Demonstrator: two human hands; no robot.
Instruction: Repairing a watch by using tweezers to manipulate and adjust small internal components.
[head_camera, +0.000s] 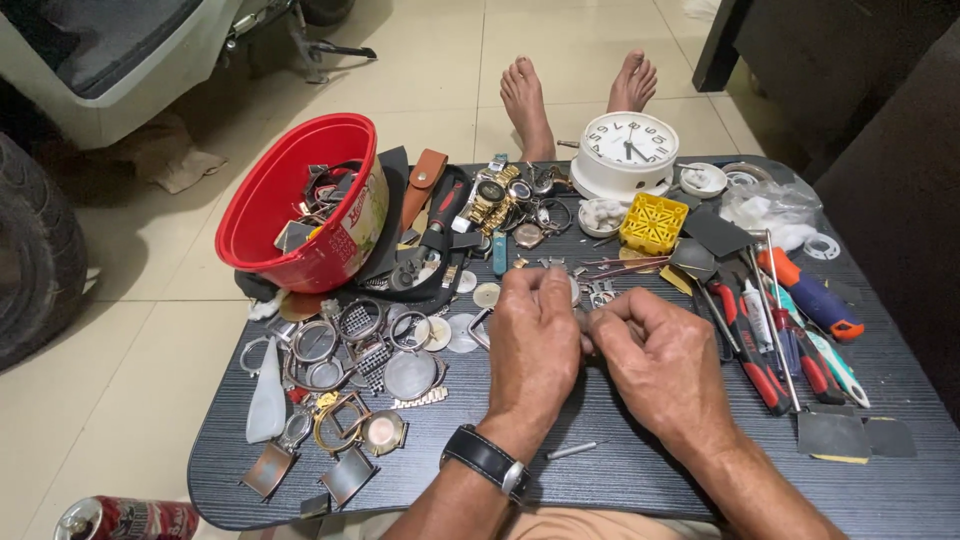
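Something small sits hidden between the fingertips of the left hand (535, 340) and right hand (660, 355), both pinched together mid-table (640, 470). Whether it is gripped cannot be told. Beyond lie watch cases (345, 350), then a white clock (628, 150) at the far edge.

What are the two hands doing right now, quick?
Left hand: closed, fingers pinched around something small; what it is cannot be told.
Right hand: closed, fingertips meeting the left hand's; what it holds cannot be told.
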